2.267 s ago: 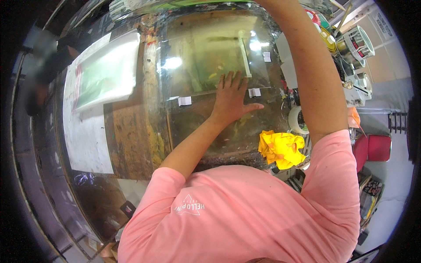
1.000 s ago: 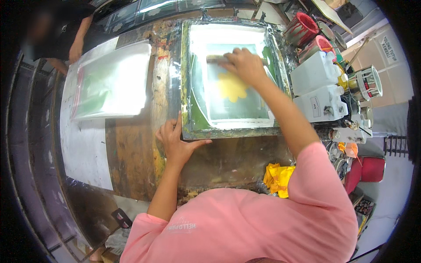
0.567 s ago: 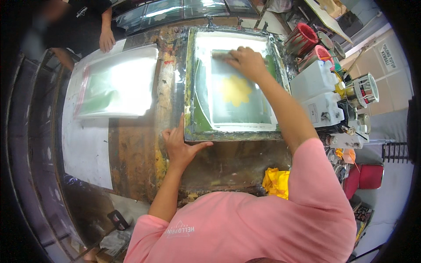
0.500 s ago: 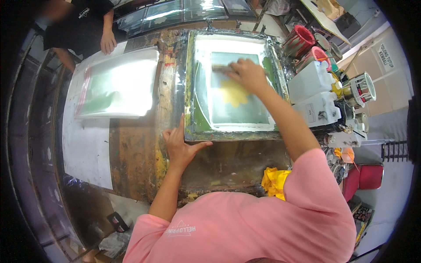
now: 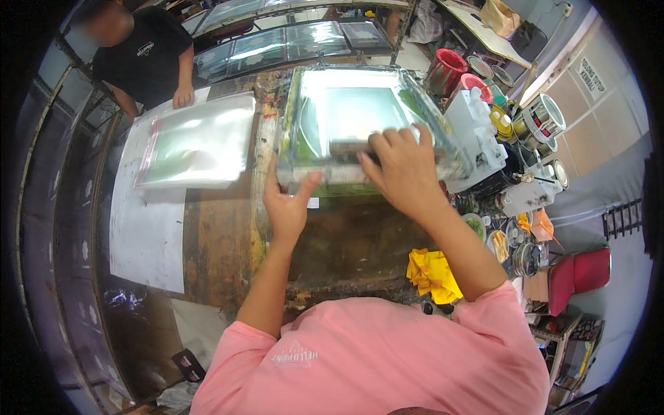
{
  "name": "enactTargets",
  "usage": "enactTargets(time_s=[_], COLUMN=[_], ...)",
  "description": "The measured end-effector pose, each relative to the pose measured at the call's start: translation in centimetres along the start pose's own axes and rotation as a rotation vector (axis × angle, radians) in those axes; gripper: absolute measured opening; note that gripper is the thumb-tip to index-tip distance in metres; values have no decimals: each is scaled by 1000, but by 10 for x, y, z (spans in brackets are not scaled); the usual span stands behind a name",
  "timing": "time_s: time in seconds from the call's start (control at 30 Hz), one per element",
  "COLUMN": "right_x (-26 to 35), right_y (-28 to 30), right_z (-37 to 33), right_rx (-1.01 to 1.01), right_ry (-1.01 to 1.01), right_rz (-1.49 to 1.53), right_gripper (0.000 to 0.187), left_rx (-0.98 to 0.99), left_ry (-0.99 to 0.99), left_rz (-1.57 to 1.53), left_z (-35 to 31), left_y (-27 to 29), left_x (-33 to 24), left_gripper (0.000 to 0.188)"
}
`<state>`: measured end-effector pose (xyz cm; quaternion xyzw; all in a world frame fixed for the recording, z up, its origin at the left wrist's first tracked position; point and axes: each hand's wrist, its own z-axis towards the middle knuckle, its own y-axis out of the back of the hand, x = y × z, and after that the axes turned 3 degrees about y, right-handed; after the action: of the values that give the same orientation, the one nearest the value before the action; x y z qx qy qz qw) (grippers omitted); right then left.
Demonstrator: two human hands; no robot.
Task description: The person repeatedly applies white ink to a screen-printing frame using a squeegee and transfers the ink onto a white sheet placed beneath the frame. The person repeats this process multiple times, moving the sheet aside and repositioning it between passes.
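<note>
A screen printing frame (image 5: pixel 288 135) with pale mesh and green margins is tilted, its near edge raised off the worktable. My left hand (image 5: pixel 289 207) grips its near left corner, thumb at the front edge and fingers along the side. My right hand (image 5: pixel 404 166) holds a squeegee (image 5: pixel 348 147) over the near part of the mesh. That hand is blurred and hides the squeegee's right end. Left of the frame lies a stack of clear plastic bags (image 5: pixel 197 142) with a reddish strip along one side.
Across the table a person in a black shirt (image 5: pixel 149 62) rests a hand by the bags. White jugs (image 5: pixel 474 135) and paint cans (image 5: pixel 446 72) crowd the right side. A yellow cloth (image 5: pixel 432 273) lies near my right elbow. White sheeting (image 5: pixel 149 238) covers the table's left part.
The frame's near edge has lifted, with my left hand at its corner. My right hand has drawn the squeegee toward me. The yellow shape under the mesh no longer shows.
</note>
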<state>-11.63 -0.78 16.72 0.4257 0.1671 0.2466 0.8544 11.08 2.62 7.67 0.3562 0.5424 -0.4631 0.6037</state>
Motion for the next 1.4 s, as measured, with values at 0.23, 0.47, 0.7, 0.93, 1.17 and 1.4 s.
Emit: enactTargets(time_s=[0.23,0.47,0.7,0.93,1.17,1.4], right_x=[-36,-60,-73,-69,-66,-63], right_y=[22,27,38,38,36,37], right_z=[86,129,157,155,148,145], right_rx=[-253,-270,-209,-171,-157,-156], right_ry=[41,1,-42,-68,-75,-42], right_rz=[-14,-49,35,7,-17,-60], right_gripper=[37,48,55,58,57,55], left_rx=[116,368,174,-77,-353,-779], left_ry=[-350,-93,-265,-38,-44,-165], left_rz=[761,1375,740,439,711,1453], left_z=[20,-29,28,84,128,151], left_y=[9,17,-34,23,212,318], left_x=[5,55,12,-11,-9,-6], left_gripper=[110,119,74,56,60,68])
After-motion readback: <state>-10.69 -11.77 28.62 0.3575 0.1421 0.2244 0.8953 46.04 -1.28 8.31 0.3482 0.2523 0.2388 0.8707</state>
